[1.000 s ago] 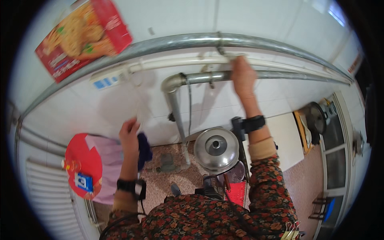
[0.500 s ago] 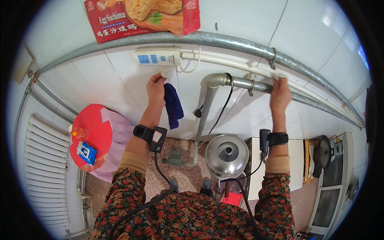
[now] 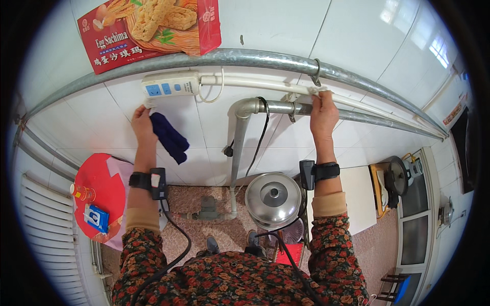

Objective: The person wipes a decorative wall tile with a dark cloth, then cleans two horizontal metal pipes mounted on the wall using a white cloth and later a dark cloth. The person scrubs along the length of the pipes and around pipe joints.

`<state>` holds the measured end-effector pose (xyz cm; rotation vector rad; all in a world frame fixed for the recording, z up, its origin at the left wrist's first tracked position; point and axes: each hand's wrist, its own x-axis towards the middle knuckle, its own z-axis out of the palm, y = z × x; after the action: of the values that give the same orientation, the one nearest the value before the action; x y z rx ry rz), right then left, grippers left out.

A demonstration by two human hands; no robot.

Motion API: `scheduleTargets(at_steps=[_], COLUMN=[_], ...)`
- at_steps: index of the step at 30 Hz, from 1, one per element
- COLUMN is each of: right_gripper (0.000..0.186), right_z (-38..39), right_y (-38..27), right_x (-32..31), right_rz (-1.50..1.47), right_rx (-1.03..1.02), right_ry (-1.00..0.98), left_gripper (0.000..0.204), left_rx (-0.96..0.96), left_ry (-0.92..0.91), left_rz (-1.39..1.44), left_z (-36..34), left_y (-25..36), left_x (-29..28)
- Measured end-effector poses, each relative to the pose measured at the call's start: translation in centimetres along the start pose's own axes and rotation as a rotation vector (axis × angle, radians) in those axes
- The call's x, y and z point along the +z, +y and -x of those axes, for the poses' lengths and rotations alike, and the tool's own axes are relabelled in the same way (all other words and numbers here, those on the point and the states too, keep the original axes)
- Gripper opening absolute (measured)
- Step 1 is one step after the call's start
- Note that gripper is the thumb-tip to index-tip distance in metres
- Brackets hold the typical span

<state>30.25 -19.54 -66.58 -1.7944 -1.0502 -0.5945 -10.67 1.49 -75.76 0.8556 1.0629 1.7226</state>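
My left hand (image 3: pixel 142 122) is raised just below the white power strip (image 3: pixel 171 84), fingers closed in a pinch. At its fingertips is a crumpled white piece (image 3: pixel 149 104), thin like tissue or cloth. A folded dark blue cloth (image 3: pixel 169 137) hangs from the same hand in front of the white tiles. My right hand (image 3: pixel 324 113) is up at the white pipe (image 3: pixel 255 82), to the right of a pipe bracket. Its fingers press a small white cloth (image 3: pixel 320 92) against that pipe, and most of the cloth is hidden by them.
Grey metal pipes (image 3: pixel 245 57) cross the wall above and below the white one. A red box (image 3: pixel 148 30) stands behind the upper pipe. Below are a red-covered table (image 3: pixel 97 176), a lidded steel pot (image 3: pixel 273 199), a pale worktop (image 3: pixel 347 199) and a radiator (image 3: pixel 48 229).
My left hand has moved left along the underside of the power strip, carrying the blue cloth. My right hand stays at the white pipe, shifted slightly left. The whole view has swung right.
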Motion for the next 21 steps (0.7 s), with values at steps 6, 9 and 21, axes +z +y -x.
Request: scheduleTargets(at_steps=[6, 9, 21], right_gripper=[0.004, 0.004, 0.009], right_z=[0.8, 1.5, 2.5], right_y=[-2.3, -6.2, -11.8], right_x=[2.0, 3.1, 4.0], right_rz=[0.013, 0.055, -0.042], right_rx=[-0.291, -0.313, -0.284], right_ry=[0.022, -0.042, -0.163], left_gripper=[0.013, 0.012, 0.013], left_rx=[0.092, 0.072, 0.065], left_ry=[-0.011, -0.042, -0.152], left_rz=[-0.179, -0.197, -0.205], left_z=[-0.8, -0.5, -0.2], left_y=[1.3, 1.7, 2.6], left_x=[-0.4, -0.5, -0.8])
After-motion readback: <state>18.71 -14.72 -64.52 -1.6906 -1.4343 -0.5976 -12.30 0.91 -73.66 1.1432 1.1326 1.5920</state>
